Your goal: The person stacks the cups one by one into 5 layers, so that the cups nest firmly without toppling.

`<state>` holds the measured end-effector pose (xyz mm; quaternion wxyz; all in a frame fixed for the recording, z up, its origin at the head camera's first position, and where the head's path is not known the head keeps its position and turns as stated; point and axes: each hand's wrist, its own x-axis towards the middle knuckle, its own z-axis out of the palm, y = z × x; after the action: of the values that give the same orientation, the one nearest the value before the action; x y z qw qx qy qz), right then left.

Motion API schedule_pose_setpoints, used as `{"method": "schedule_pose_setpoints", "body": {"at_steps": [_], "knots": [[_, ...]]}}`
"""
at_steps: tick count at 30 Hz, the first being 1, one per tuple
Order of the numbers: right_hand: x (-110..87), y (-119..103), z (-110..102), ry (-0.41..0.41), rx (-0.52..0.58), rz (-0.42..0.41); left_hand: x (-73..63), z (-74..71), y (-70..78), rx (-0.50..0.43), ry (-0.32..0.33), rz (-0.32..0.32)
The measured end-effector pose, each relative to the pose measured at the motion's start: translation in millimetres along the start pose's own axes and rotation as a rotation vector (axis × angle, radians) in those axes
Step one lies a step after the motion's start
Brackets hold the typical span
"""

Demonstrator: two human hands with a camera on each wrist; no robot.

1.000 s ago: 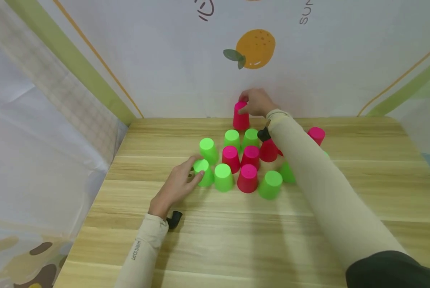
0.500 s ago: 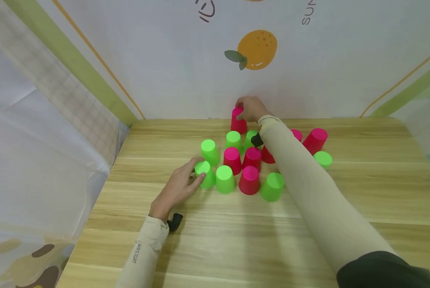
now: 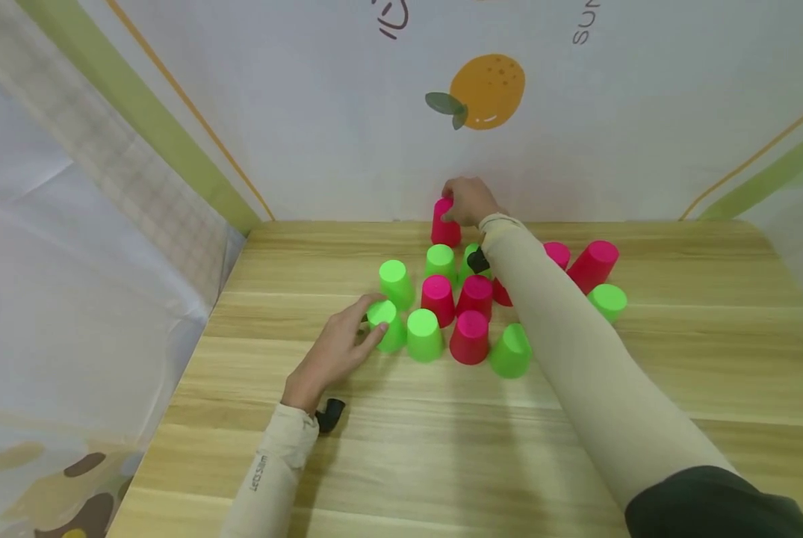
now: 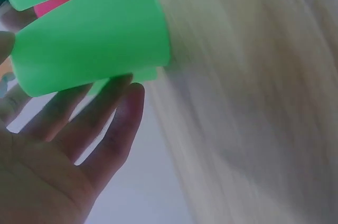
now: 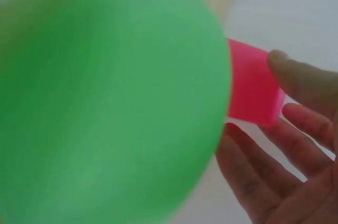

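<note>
Several pink and green cups stand upside down in a cluster on the wooden table. My right hand reaches to the far edge and grips a pink cup that stands by the wall. The right wrist view shows my thumb and fingers around that pink cup, with a green cup blurred close in front. At the near left of the cluster my left hand holds a green cup between thumb and fingers. The left wrist view shows that green cup above my fingers.
More green cups and pink cups crowd the middle and right of the table. A wall cloth with an orange print stands right behind the table. A white sheet hangs at the left edge.
My right hand has lowered the pink cup onto the table by the wall and stays on it. The left hand has kept its hold on the green cup.
</note>
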<state>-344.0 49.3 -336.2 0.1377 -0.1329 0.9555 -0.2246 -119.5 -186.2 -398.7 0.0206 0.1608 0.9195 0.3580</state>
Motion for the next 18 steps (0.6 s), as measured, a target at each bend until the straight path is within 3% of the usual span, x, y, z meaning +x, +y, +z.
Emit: {"method": "schedule_pose_setpoints", "body": {"at_steps": [7, 18], "knots": [[-6.5, 2, -19, -0.07, -0.014, 0.008, 0.0, -3.3, -4.7, -0.153, 0.004, -0.043], [-38.0, 5, -52, -0.18, -0.075, -0.085, 0.5, -10.1, -6.4, -0.191, 0.098, -0.056]]}}
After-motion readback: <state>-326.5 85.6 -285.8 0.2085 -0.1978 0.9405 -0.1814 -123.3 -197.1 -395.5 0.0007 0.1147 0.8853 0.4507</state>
